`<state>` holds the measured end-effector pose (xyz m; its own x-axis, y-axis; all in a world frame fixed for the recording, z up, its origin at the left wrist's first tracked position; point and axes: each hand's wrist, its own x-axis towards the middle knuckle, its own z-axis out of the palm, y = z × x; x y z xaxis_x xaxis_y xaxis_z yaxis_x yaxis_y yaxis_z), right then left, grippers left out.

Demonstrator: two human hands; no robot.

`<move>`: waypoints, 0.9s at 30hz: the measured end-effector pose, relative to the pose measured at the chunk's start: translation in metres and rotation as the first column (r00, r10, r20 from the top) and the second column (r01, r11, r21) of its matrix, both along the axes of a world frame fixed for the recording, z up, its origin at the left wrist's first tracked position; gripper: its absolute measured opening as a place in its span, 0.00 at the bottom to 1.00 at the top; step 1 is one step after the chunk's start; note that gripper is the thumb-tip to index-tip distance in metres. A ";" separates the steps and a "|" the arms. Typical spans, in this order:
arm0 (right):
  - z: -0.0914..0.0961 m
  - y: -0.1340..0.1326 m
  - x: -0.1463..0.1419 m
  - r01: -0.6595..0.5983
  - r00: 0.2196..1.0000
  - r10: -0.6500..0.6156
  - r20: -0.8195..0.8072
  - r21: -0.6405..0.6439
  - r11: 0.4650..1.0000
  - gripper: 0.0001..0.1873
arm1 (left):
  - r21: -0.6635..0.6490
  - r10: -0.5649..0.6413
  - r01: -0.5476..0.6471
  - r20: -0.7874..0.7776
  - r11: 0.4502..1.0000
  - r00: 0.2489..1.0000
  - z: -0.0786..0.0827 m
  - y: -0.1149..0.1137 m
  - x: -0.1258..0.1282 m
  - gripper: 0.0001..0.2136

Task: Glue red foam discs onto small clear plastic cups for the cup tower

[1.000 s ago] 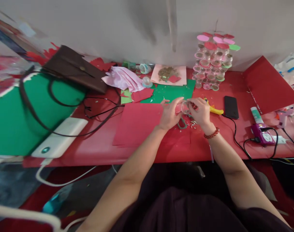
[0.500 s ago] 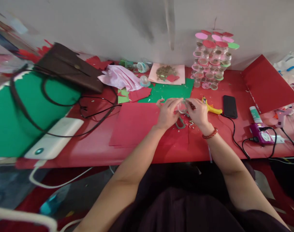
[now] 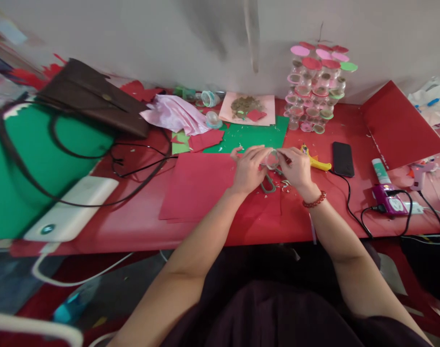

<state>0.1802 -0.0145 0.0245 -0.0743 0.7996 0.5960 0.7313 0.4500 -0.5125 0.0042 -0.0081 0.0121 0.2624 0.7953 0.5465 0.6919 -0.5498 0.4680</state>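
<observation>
Between both hands, above the table, is a small clear round plastic piece (image 3: 271,160), like a cut bottle top. My left hand (image 3: 249,168) is closed on its left side, with the little finger raised. My right hand (image 3: 296,167) pinches its right edge. Just below the hands lie scissors, their grey-green handle (image 3: 268,185) showing and the blades partly hidden. White scraps (image 3: 285,183) are scattered beside them. Red paper sheets (image 3: 196,188) lie to the left, under my left wrist. A yellow glue gun (image 3: 319,165) lies right of my right hand.
A tower of clear bottle pieces (image 3: 312,91) stands at the back. A black phone (image 3: 343,159), glue stick (image 3: 381,171) and purple power adapter (image 3: 390,198) with cords are on the right. A brown bag (image 3: 97,99) and white power strip (image 3: 71,209) are on the left.
The clear plastic piece has turned slightly, and its round rim now shows more plainly between my fingers. The view has shifted a little; both hands keep their hold.
</observation>
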 end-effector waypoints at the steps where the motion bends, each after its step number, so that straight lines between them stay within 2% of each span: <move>1: 0.000 0.001 0.001 -0.012 1.000 0.012 -0.011 -0.001 1.000 0.12 | -0.007 0.001 -0.001 0.005 1.000 1.000 0.000 0.001 0.000 0.17; 8: -0.005 0.006 0.001 -0.033 0.996 0.030 -0.081 -0.033 0.999 0.11 | 0.020 0.015 -0.016 0.047 1.000 0.999 -0.002 0.004 -0.003 0.17; 15: -0.008 0.006 -0.003 0.093 0.994 -0.096 0.055 0.049 0.994 0.11 | 0.004 0.008 -0.008 0.016 1.000 1.000 0.002 -0.001 0.001 0.17; 22: -0.007 0.008 -0.002 0.008 0.991 -0.007 -0.136 0.007 1.000 0.10 | -0.003 0.016 -0.016 0.045 1.000 0.999 0.003 0.001 -0.001 0.20; 27: -0.005 0.008 0.001 -0.026 0.978 0.018 -0.208 -0.038 0.999 0.08 | -0.011 0.016 -0.015 0.041 1.000 0.999 0.004 0.000 0.000 0.21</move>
